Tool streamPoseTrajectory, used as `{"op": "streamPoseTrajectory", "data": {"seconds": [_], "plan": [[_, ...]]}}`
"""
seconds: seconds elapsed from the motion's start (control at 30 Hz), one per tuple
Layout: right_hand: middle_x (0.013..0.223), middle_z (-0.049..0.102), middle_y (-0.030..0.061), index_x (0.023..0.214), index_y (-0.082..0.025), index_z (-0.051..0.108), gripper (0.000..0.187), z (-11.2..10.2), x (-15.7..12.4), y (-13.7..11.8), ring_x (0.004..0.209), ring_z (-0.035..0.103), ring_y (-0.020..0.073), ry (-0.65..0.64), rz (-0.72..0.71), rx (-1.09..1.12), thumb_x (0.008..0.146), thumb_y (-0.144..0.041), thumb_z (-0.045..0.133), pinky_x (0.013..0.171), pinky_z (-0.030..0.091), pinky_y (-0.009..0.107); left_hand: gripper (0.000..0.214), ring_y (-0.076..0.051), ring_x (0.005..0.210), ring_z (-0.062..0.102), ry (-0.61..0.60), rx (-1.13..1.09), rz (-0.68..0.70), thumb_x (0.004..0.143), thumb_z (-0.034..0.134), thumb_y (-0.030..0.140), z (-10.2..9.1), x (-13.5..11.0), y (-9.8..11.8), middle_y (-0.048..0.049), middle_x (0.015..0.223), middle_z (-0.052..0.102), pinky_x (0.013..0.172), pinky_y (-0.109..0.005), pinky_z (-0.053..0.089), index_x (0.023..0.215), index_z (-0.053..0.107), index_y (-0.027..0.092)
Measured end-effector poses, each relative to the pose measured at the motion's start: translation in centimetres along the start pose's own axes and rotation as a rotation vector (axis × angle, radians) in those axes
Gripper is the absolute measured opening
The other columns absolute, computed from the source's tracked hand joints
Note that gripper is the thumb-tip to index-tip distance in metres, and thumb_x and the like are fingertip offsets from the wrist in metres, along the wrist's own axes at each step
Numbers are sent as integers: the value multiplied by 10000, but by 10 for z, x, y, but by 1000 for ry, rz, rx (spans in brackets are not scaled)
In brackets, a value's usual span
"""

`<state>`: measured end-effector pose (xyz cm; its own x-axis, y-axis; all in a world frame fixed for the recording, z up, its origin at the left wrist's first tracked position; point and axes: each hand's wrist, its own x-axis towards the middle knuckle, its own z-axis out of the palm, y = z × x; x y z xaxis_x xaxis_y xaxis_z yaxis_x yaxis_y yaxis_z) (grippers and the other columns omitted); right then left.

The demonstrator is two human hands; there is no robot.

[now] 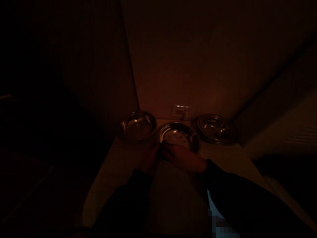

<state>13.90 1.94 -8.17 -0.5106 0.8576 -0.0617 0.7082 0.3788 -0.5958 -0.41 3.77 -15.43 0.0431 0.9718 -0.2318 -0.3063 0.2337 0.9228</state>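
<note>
Metal bowl [177, 135] beyond right hand [178, 155]

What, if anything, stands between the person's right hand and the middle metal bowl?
Nothing visible: in this view, the right hand overlaps the middle metal bowl at its near rim, with the left hand alongside. Darkness hides whether they hold anything.

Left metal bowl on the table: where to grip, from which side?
Probably the near rim of the left bowl, coming from the front: it sits upright with its round rim facing up, the wall behind it and the middle bowl close on its right. Too dark to judge rim thickness.
</note>
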Motion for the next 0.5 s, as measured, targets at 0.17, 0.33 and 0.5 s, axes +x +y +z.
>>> {"op": "streamPoseTrajectory", "data": {"seconds": [0.17,0.33,0.5], "plan": [[1156,666,88,1169,-200,605,284,-9,-18,6,1010,634,208,-104,-106,-9,948,-268,440,889,468,324,346,-232,881,647,21,-19,-26,712,660,426,1,0,3,-80,957,720,745,-329,492,947,710,176],[1160,659,100,1155,-180,609,279,-4,-14,6,1061,612,216,-53,-99,9,946,-251,439,937,454,347,307,-242,931,634,10,94,30,725,657,432,2,-4,7,-84,956,720,793,-333,478,873,704,166],[1182,644,131,1183,-153,580,291,5,-5,0,1066,610,229,7,-76,-3,950,-244,432,944,459,372,306,-242,949,626,100,198,30,734,646,425,2,-6,11,-78,956,714,838,-342,455,895,703,171]]}}
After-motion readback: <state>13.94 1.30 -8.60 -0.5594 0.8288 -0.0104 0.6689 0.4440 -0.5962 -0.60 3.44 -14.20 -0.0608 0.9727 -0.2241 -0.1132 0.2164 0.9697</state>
